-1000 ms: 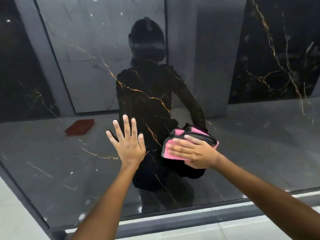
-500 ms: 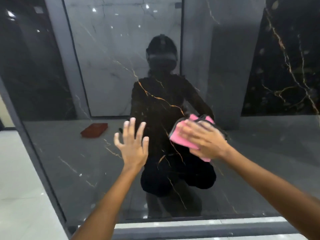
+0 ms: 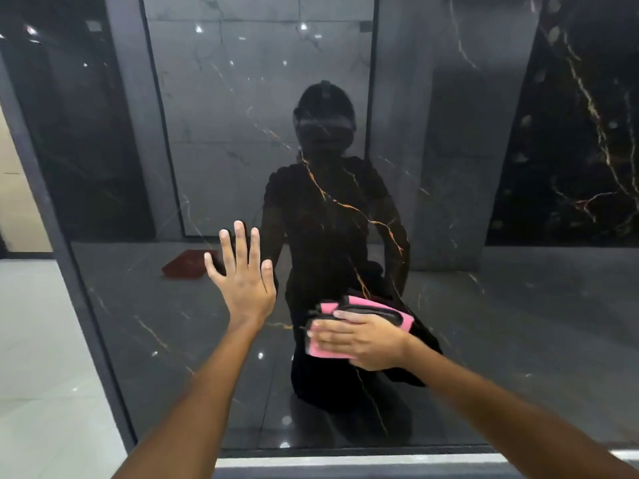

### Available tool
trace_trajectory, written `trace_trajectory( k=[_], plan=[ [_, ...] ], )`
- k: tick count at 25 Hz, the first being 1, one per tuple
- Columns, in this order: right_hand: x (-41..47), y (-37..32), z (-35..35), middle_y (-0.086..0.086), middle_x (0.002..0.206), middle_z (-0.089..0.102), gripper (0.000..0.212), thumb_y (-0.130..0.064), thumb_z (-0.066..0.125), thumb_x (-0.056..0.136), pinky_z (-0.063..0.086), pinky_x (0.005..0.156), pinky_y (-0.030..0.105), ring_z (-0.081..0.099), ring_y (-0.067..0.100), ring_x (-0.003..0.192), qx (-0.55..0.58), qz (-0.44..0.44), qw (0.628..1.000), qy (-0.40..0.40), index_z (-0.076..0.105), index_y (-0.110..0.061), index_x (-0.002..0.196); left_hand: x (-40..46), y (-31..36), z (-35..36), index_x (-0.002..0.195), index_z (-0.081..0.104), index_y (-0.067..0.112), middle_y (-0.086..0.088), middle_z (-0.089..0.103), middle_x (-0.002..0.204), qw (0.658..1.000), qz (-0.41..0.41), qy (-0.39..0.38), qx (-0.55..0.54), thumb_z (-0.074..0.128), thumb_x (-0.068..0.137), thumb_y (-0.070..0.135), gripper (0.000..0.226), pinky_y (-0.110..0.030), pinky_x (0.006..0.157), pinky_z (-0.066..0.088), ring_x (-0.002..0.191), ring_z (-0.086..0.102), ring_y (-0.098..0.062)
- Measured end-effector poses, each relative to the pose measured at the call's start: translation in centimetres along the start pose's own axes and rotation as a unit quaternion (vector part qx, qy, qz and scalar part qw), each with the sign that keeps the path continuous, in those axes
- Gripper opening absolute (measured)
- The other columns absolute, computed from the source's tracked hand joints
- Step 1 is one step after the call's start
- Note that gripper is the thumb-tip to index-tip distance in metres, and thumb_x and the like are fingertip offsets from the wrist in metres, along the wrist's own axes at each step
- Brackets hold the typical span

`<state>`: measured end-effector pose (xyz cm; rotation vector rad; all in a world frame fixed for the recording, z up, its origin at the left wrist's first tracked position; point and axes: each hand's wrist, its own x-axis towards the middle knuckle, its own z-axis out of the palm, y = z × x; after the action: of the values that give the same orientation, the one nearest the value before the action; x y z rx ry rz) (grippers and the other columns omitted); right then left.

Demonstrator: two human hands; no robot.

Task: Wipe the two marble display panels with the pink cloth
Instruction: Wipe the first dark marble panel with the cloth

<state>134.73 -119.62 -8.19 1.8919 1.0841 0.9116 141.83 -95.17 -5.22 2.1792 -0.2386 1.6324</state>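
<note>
The right hand presses the folded pink cloth flat against the dark marble display panel, low on its face and just right of the gold vein that runs down the middle. Its fingers lie straight and close together across the cloth, so the grip is a flat press and not a pinch; that likely spreads the pressure over the whole pad for wiping. The cloth shows a darker fold along its upper edge, with pink above and below it.

The left hand rests on the panel up and to the left of the cloth, fingers spread wide and holding nothing, probably as a brace for a body that leans in toward the glossy face.

The panel stands upright in a dark frame, with pale floor tiles to the left of it and a light strip along its foot. Its polish mirrors a kneeling figure in dark clothes, grey wall slabs behind, and a reddish flat thing on the floor left of the braced hand. Further gold-veined black marble shows far right of the cloth, though whether that is the second panel or only a reflection I cannot tell
</note>
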Motion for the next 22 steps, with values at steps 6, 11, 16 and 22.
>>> trace_trajectory(
  k=[6,11,16,22],
  plan=[
    [1.2,17.1,-5.9,0.012,0.143,0.051,0.062,-0.012,0.059,0.074,0.026,0.115,0.049,0.041,0.033,0.137,0.013,0.414,0.873,0.257,0.055,-0.01,0.137,-0.2,0.2,0.2,0.155,0.016,0.019,0.001,0.007,0.162,1.0,-0.006,0.005,-0.004,0.026,0.101,0.029,0.057,-0.052,0.117,-0.005,0.151,-0.004,-0.02],
    [3.8,-2.5,1.9,0.009,0.147,0.047,0.062,-0.015,0.062,0.081,0.01,0.122,0.043,0.035,0.024,0.142,0.044,0.118,0.985,0.116,0.049,-0.011,0.142,-0.1,-0.3,0.5,0.155,0.017,0.019,0.001,0.011,0.161,1.0,0.006,0.005,0.005,0.016,0.104,0.036,0.054,-0.056,0.116,0.003,0.151,-0.003,-0.019],
    [-5.8,-0.3,2.7,0.004,0.151,0.04,0.064,-0.014,0.062,0.078,0.01,0.123,0.043,0.022,0.022,0.147,0.011,0.022,0.998,0.064,0.048,-0.016,0.141,-0.2,0.0,0.2,0.155,0.018,0.018,-0.01,0.02,0.161,1.0,0.003,0.007,-0.011,0.022,0.103,0.031,0.054,-0.056,0.116,0.0,0.15,0.007,-0.029],
    [-4.7,11.5,-1.5,0.011,0.145,0.048,0.071,-0.017,0.065,0.07,0.023,0.115,0.048,0.036,0.033,0.139,0.012,0.483,0.834,0.265,0.051,-0.012,0.139,-4.2,5.3,0.0,0.155,0.012,0.026,-0.006,0.004,0.164,0.994,-0.022,-0.01,-0.102,0.017,0.103,0.043,0.054,-0.058,0.114,-0.009,0.151,-0.004,-0.025]
  ],
)
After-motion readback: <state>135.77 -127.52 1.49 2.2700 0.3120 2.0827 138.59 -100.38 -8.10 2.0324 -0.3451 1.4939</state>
